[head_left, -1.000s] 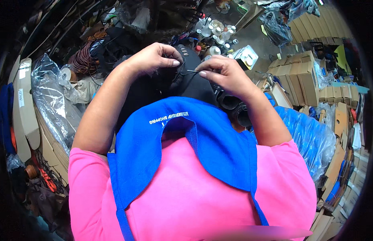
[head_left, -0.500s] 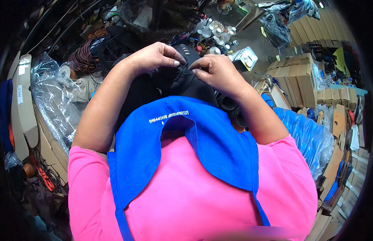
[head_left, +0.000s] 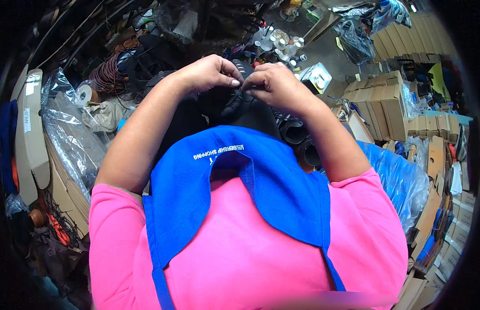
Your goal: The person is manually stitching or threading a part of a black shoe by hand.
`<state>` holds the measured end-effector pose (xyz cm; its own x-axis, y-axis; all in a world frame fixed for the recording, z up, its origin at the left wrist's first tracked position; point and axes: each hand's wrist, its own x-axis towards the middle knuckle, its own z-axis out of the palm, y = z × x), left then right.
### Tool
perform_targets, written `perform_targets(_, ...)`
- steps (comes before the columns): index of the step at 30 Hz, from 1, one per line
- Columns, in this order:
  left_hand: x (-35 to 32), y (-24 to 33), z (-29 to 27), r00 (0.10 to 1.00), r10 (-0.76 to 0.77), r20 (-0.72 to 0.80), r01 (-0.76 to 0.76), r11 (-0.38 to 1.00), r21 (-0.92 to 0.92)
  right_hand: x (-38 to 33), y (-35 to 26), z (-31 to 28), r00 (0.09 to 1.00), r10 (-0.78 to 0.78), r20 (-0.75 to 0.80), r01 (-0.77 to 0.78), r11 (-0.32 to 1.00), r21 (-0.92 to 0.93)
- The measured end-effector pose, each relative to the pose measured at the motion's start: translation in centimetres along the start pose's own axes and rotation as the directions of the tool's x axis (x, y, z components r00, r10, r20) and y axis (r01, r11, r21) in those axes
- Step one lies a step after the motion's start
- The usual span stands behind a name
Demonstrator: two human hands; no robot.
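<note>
A black shoe (head_left: 220, 102) rests on my lap, with a row of pale marks along its far part. Over the middle of it, my left hand (head_left: 213, 73) comes in from the left, thumb and forefinger pinched together on a thin black shoelace. From the other side my right hand (head_left: 275, 85) pinches at the same lacing with its thumb and forefinger. The fingertips almost meet, and they hide most of the lace. A blue apron (head_left: 188, 191) covers my front, just below the shoe.
White bottles (head_left: 281, 44) stand in a group beyond my hands, with a metal can (head_left: 316, 78) to their right. Cardboard boxes (head_left: 376, 106) are stacked at the right, near a blue plastic-wrapped bundle (head_left: 395, 173). Clear plastic bags (head_left: 69, 134) and coiled cord (head_left: 106, 72) lie left.
Both hands have drawn closer together over the shoe, the left one shifting slightly right. The right fingers are more curled, and less lace shows between the fingertips.
</note>
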<state>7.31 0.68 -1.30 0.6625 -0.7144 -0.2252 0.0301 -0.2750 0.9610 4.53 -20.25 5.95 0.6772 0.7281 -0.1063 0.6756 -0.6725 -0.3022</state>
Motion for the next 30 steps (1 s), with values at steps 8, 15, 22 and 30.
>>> perform_targets(8,-0.2,0.1,-0.1,0.995,0.073,0.069,-0.078,0.994,0.083,-1.0,4.1,2.1,0.964,0.079,0.255,-0.243,0.652,0.718)
perform_targets(15,0.3,0.2,0.2,0.998,0.036,0.05,-0.039,0.997,0.064,-1.0,6.0,3.6,0.954,0.012,0.3,-0.267,0.488,0.831)
perform_targets(22,-0.3,1.0,0.5,0.979,0.035,-0.199,0.024,0.958,0.287,-1.0,1.6,4.5,0.98,0.189,0.056,-0.164,0.622,0.766)
perform_targets(30,-5.9,1.2,2.7,0.841,0.194,-0.505,-0.033,0.95,0.309,-3.0,0.7,4.4,0.965,0.114,-0.235,-0.05,0.963,0.263)
